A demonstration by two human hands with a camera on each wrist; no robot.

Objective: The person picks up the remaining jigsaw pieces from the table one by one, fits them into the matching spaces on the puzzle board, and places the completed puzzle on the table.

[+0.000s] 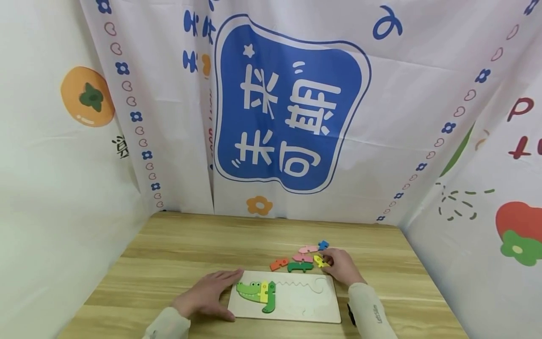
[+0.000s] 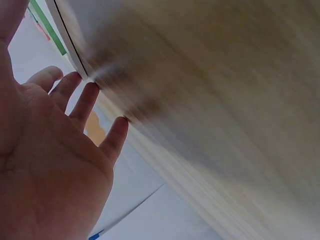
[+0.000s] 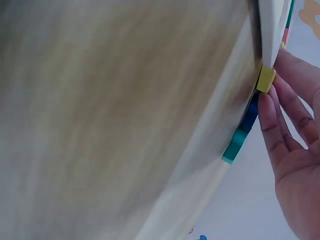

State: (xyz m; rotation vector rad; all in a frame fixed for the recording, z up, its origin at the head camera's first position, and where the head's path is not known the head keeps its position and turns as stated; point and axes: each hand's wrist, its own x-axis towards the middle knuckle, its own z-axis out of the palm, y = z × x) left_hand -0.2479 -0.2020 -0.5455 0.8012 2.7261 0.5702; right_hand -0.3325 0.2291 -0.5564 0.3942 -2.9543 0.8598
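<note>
Reaching over the board's far edge, our right hand (image 1: 342, 266) is down at the yellow piece (image 1: 319, 260), and this is a delicate spot! We look to have it in a narrow pinch, thumb and fingertips together at its right end, though how firm that hold is we cannot tell. The danger, as we judge it, is a twist: with only one end under our fingers, the piece could swivel or slip away. And look at the traffic! The near pink piece (image 1: 303, 258) lies just left of it, the dark green piece (image 1: 299, 267) to the near left, the blue piece (image 1: 323, 245) just beyond on the far side; one careless knuckle and we could scatter them.

Over on the left, our left hand (image 1: 209, 293) spreads wide, fingers at the far left corner of the board (image 1: 306, 303), thumb at the near left. Should that contact ease, a bump could slide the board and jog the crocodile head (image 1: 249, 291) sitting at its left end.

So where's our piece relative to the grip? Its right end is at our fingertips, its left end pokes free, and the whole thing lies on the table (image 1: 203, 249), just beyond the right half of the board.
</note>
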